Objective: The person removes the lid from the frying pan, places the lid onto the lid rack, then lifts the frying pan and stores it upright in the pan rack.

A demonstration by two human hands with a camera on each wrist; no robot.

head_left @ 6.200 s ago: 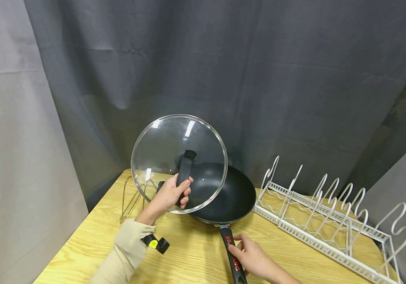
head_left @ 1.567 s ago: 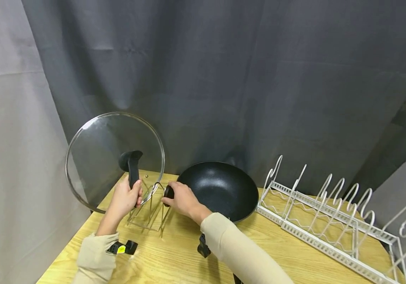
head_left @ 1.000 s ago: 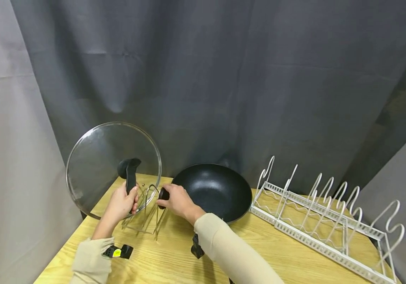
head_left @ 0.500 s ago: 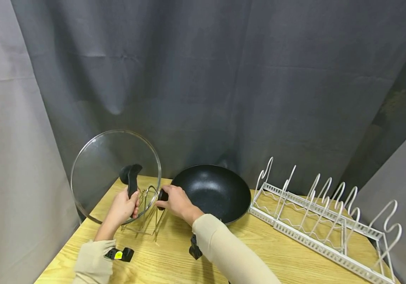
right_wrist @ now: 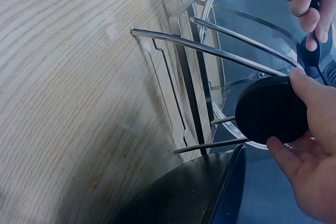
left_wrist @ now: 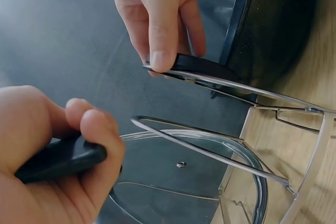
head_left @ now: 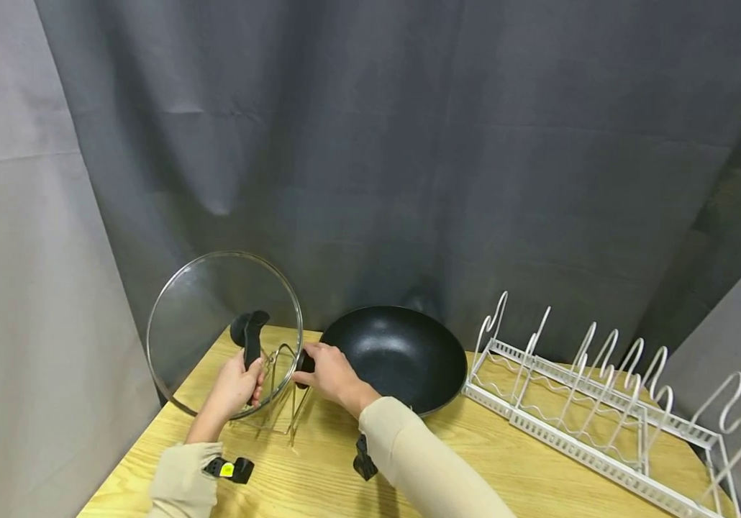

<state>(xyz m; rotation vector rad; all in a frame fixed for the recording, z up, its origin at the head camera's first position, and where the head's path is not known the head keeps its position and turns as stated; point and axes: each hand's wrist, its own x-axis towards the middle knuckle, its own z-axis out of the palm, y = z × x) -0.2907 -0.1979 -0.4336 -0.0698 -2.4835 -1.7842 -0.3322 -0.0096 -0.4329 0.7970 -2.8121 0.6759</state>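
My left hand (head_left: 234,385) grips the black handle (head_left: 252,342) of a round glass lid (head_left: 196,316), which stands nearly upright at the table's left. The lid's lower rim reaches down among the wire loops of a small metal lid rack (left_wrist: 313,161). With thumb and fingers, my right hand (head_left: 334,374) pinches the rack's near loop, where a round black disc (right_wrist: 270,111) sits. Just right of it lies a black wok (head_left: 403,360) on the table. The right sleeve hides most of the wok's handle in the head view.
A long white wire rack (head_left: 558,437) with several upright loops stands on the right of the wooden table (head_left: 306,482). Close behind the table hangs a dark grey curtain (head_left: 370,180). A paler curtain (head_left: 21,324) borders the left edge.
Earlier the left hand held the lid before the wok and the right touched the wok's handle. Both have since moved left to the rack. Lately the lid has sunk lower into it.
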